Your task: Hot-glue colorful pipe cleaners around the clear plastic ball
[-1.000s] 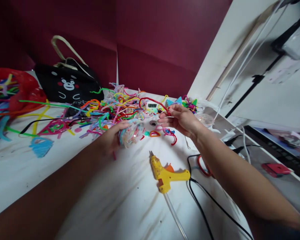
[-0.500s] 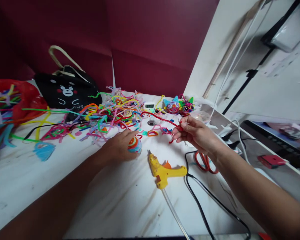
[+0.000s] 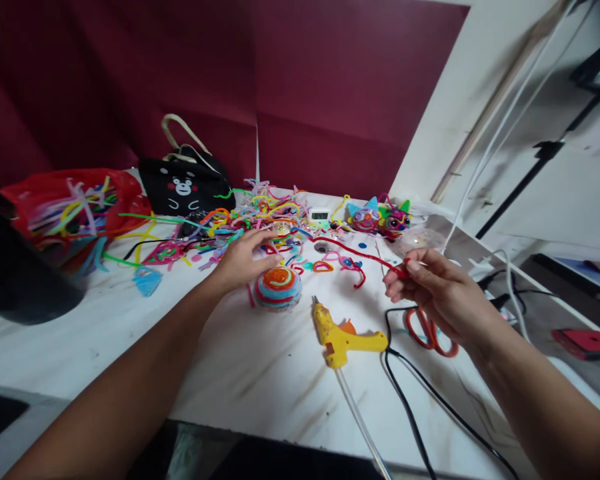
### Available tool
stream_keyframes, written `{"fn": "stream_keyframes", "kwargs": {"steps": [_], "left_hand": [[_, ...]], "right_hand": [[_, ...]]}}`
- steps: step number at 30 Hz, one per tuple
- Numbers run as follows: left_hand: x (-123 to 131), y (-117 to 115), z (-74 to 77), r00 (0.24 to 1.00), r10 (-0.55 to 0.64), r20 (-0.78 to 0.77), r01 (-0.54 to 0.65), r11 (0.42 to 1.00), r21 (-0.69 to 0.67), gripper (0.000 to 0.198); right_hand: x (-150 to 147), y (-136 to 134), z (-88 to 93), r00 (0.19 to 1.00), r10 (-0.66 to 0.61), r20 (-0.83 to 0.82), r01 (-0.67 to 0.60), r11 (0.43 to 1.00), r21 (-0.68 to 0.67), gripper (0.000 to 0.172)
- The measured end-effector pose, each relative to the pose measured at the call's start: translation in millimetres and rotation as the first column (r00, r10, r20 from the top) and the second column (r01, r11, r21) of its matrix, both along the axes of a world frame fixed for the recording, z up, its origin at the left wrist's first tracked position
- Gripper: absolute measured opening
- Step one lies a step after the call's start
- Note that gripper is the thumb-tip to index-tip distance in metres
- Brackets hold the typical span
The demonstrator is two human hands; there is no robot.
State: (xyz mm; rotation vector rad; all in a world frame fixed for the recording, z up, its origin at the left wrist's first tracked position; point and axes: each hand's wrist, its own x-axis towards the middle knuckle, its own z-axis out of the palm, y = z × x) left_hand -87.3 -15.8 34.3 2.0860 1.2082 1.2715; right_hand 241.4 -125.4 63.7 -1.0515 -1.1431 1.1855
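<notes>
My right hand pinches the end of a red pipe cleaner, which stretches left across the table toward the pile. My left hand reaches over the near edge of the tangled pipe cleaner pile, thumb and fingers apart, with no object visible in it. Just below its fingers sits a round ball wrapped in orange, blue and red coils. A yellow hot glue gun lies in front of the ball, a clear glue stick trailing from its back. Red-handled scissors rest beneath my right wrist.
Two colourful cat-like heads and a small digital timer stand at the back. A red bag of pipe cleaners and a black bag are on the left. Black cords run along the right.
My left hand has left the coiled ball and moved up toward the pile, uncovering the ball. The right hand still holds the red pipe cleaner. The whole view has shifted.
</notes>
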Motion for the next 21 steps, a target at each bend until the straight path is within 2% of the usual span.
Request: {"fn": "stream_keyframes", "kwargs": {"steps": [2, 6, 8, 10, 12, 13, 16, 21], "left_hand": [[-1, -2, 5.6, 0.995, 0.041, 0.088, -0.046, 0.997, 0.055, 0.031], [12, -21, 26.2, 0.975, 0.097, 0.202, -0.122, 0.986, 0.114, 0.024], [27, -36, 39.2, 0.984, -0.005, 0.180, -0.027, 0.984, 0.176, 0.026], [45, -49, 49.5, 0.990, -0.136, 0.037, 0.123, 0.960, 0.250, 0.031], [63, -56, 54.5, 0.951, -0.267, -0.155, 0.304, 0.898, 0.318, 0.036], [71, -57, 54.8, 0.926, -0.288, -0.245, 0.360, 0.870, 0.336, 0.036], [88, -52, 48.8, 0.882, -0.259, -0.394, 0.408, 0.839, 0.361, 0.029], [93, -37, 32.8, 0.898, -0.185, -0.398, 0.355, 0.839, 0.412, 0.026]], "right_hand": [[0, -2, -0.2, 1.000, -0.026, -0.010, 0.026, 0.999, 0.045, 0.035], [-12, -2, 3.1, 0.999, -0.031, -0.018, 0.033, 0.993, 0.116, 0.035], [-22, 0, 5.6, 1.000, -0.007, -0.019, 0.009, 0.992, 0.125, 0.035], [-35, 3, 6.9, 0.998, 0.045, -0.042, -0.040, 0.993, 0.109, 0.036], [-48, 7, 6.5, 0.993, 0.097, -0.072, -0.089, 0.990, 0.107, 0.037], [-53, 9, 5.8, 0.991, 0.108, -0.074, -0.099, 0.989, 0.107, 0.038], [-65, 13, 2.4, 0.990, 0.108, -0.086, -0.098, 0.989, 0.112, 0.035], [-67, 19, -2.3, 0.994, 0.061, -0.086, -0.050, 0.991, 0.126, 0.032]]}}
